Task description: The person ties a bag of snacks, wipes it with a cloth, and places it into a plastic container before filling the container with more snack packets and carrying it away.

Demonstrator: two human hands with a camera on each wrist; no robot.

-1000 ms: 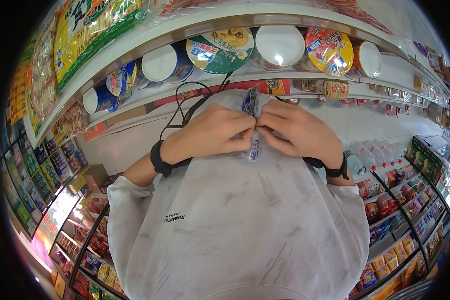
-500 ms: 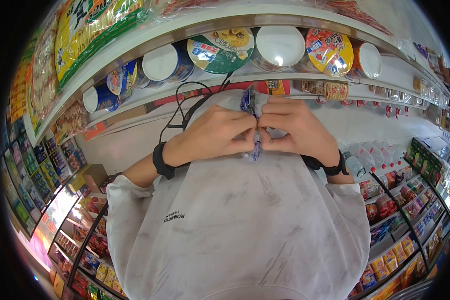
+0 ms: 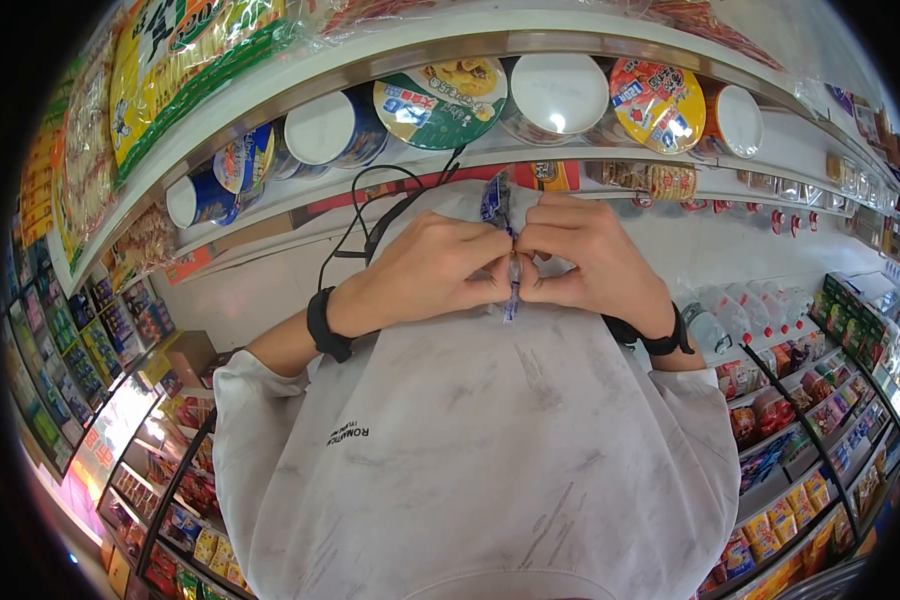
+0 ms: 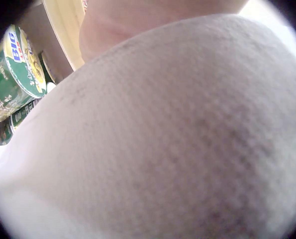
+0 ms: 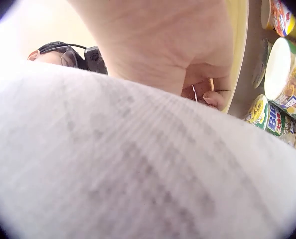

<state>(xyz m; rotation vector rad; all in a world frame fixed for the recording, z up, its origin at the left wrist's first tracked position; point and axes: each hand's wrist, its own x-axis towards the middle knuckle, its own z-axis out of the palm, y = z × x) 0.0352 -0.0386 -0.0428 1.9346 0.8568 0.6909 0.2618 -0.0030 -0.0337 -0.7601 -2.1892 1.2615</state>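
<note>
In front of the chest, both hands hold a small clear plastic packet (image 3: 496,200) with blue-purple print. The left hand (image 3: 438,262) pinches its middle from one side between thumb and curled fingers. From the other side the right hand (image 3: 598,252) pinches it close by, the fingertips of both hands meeting. The packet's top stands above the hands and a narrow end shows below them. White cloth of the shirt (image 4: 163,129) fills most of the left wrist view, hiding the left fingers. In the right wrist view the palm and a few curled fingers (image 5: 215,98) show above the cloth.
Just ahead runs a white shelf (image 3: 450,42) with noodle cups (image 3: 440,100) below it and a large noodle bag (image 3: 185,70) on it. A black cable (image 3: 342,245) hangs by the left forearm. Snack racks (image 3: 785,510) stand on both sides, with clear bottles (image 3: 745,310) at the right.
The right hand's thumb and fingers have shifted slightly, a gap now showing between them. The packet's lower end looks narrower and more crumpled. The left hand stays nearly in place.
</note>
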